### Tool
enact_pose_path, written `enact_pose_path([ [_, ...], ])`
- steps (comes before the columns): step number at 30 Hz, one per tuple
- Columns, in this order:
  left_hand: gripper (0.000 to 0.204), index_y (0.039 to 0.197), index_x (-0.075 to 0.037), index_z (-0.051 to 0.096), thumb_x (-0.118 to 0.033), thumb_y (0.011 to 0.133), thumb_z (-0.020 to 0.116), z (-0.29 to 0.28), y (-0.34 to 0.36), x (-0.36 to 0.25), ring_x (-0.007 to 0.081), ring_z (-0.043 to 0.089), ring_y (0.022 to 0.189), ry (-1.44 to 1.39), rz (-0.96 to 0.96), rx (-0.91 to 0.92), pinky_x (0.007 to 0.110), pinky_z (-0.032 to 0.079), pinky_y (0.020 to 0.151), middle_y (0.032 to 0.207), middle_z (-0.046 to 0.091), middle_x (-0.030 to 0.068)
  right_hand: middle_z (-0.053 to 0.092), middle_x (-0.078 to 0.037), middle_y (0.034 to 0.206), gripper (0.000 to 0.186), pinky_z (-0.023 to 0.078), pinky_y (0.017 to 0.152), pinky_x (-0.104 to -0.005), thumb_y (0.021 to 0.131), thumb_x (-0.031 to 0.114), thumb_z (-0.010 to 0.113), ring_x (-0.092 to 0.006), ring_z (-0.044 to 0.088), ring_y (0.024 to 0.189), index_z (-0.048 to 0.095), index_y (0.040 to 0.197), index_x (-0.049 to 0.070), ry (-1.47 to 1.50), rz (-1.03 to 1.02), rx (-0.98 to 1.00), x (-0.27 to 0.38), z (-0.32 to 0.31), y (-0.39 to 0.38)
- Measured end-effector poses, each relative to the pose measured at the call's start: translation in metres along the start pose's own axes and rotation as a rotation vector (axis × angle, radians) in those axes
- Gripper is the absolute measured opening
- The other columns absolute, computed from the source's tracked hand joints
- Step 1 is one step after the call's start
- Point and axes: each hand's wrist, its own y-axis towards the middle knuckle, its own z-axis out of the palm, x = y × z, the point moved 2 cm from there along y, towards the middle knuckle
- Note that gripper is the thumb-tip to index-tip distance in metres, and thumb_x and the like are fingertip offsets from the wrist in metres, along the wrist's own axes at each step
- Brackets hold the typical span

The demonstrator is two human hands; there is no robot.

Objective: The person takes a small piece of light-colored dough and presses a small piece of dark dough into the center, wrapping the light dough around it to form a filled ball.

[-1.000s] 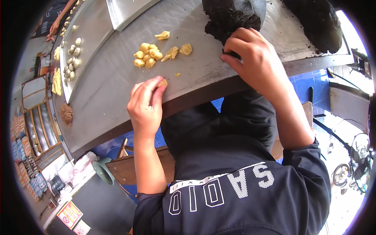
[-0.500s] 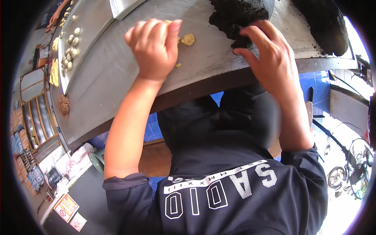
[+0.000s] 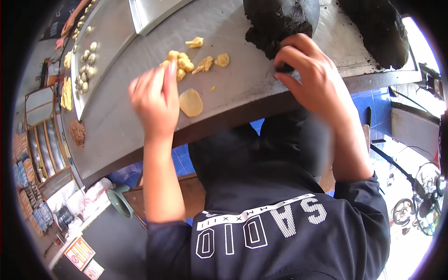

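Note:
My left hand (image 3: 156,95) is closed beside a flat round of pale dough (image 3: 190,103) on the metal table (image 3: 233,84); whatever it may hold is hidden. Small yellow dough balls (image 3: 184,64) sit just beyond it, with loose pieces (image 3: 203,64) to their right. My right hand (image 3: 305,74) has curled fingers pinching a bit of black dough at the lower edge of a large black mound (image 3: 280,23), near the table's front edge.
A metal tray (image 3: 112,42) holds several pale rolled balls (image 3: 87,72); another black dough log (image 3: 380,37) lies at the right. A brown lump (image 3: 78,133) is at the left end. A co-worker's hand (image 3: 60,42) shows at top left.
The pale round now lies exposed where my left hand pinched a piece a second ago. My left hand rose over the pile, then moved down and left. My right hand shifted slightly right.

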Motion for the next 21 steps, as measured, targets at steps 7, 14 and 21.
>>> enact_pose_path([
  [7, 0.013, 0.113, -0.007, 0.088, -0.017, 0.105, 0.085, -0.027, -0.081, -0.023, 0.0199, 0.069, 0.096, 0.021, -0.407, 0.189, 0.04, 0.053, 0.096, 0.11, 0.073, 0.006, 0.077, -0.015, 0.122, 0.029, 0.061, 0.099, -0.0475, 0.09, 0.0, 0.082, -0.0401, 0.075, 0.114, 0.081, 0.119, 0.001, 0.14, -0.024, 0.017, 0.04, 0.004, 0.002],
  [14, 0.013, 0.125, 0.002, 0.069, -0.009, 0.118, 0.068, -0.018, -0.073, -0.04, 0.0162, 0.073, 0.109, -0.679, -0.614, 0.071, 0.031, 0.057, 0.105, 0.123, 0.077, 0.0124, 0.071, -0.009, 0.109, 0.008, 0.065, 0.093, -0.0422, 0.091, 0.013, 0.075, -0.0315, 0.072, 0.108, 0.079, 0.09, 0.006, 0.064, -0.341, 0.083, 0.07, 0.05, 0.034],
  [21, 0.044, 0.159, 0.006, 0.058, -0.015, 0.121, 0.064, -0.004, -0.055, -0.06, 0.0175, 0.076, 0.122, -1.081, -0.95, 0.003, 0.035, 0.062, 0.106, 0.137, 0.079, 0.0172, 0.074, -0.011, 0.118, 0.039, 0.062, 0.094, -0.0467, 0.088, 0.006, 0.088, -0.036, 0.075, 0.108, 0.078, 0.125, 0.006, 0.343, -0.091, 0.031, 0.073, 0.041, 0.015],
])
